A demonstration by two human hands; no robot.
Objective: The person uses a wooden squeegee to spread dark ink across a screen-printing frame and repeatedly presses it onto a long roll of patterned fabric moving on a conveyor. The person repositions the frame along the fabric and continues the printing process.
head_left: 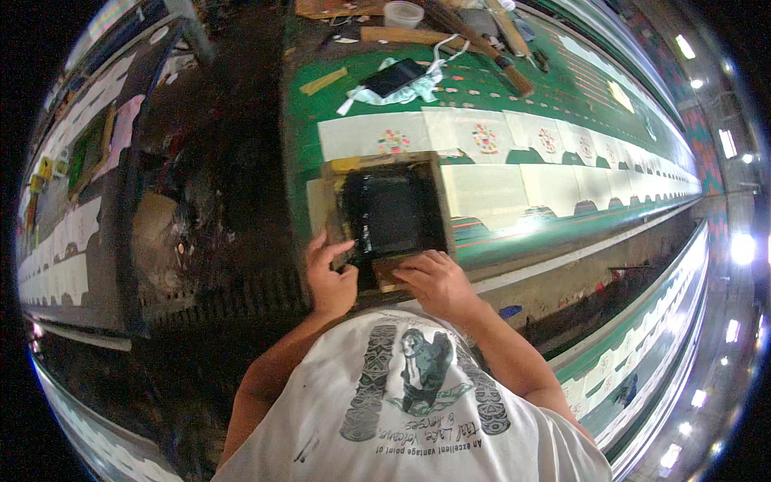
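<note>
Head view's got the wooden frame (442, 205) over the left end of the green table (316, 104), right hand (440, 284) pinching a wooden piece (387, 275) on its near side, can't tell if left hand (332, 279) grips anything, so probably lining-up, next needing steadiness.

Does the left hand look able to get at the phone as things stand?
Probably not directly: the left hand is at the wooden frame, which lies between it and the phone.
</note>
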